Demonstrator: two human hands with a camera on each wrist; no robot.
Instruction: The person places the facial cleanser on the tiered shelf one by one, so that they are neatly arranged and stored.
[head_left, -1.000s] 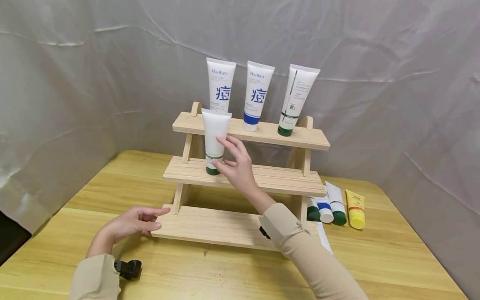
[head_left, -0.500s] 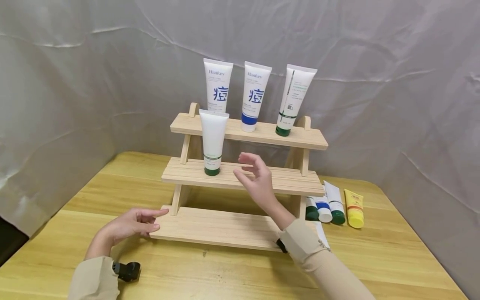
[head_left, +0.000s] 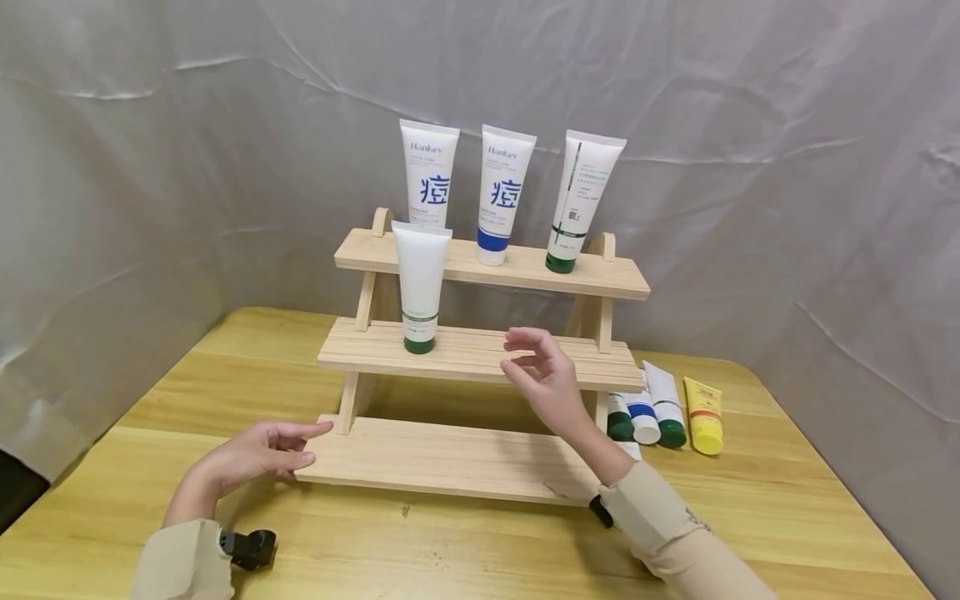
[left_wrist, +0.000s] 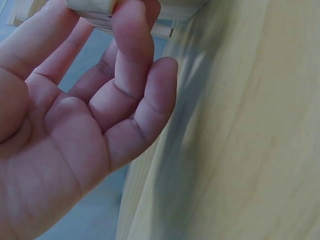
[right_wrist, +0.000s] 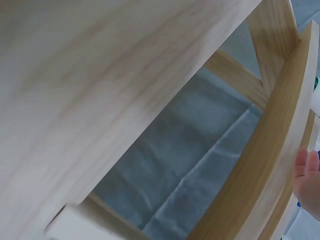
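A three-tier wooden display rack (head_left: 450, 454) stands on the table. My left hand (head_left: 258, 454) holds the left end of its bottom shelf; in the left wrist view the shelf's corner (left_wrist: 95, 6) sits between thumb and fingers. On the middle shelf's left part, a white squeeze tube (head_left: 422, 275) stands upright on its green cap. To the right of that tube, my right hand (head_left: 551, 379) hovers before the middle shelf, fingers loosely bent, holding nothing. Only part of the right hand (right_wrist: 309, 185) shows in its wrist view.
The top shelf bears two white tubes with blue print, a left tube (head_left: 429, 171) and a middle tube (head_left: 502, 187), plus a green-capped tube (head_left: 583, 200). Right of the rack lie several tubes, including a yellow tube (head_left: 705, 417). A grey cloth (head_left: 750, 167) hangs behind the table (head_left: 480, 550).
My right hand has let go of the white tube, which stays standing on the middle shelf, and has moved right and slightly down. The left hand keeps its hold on the rack.
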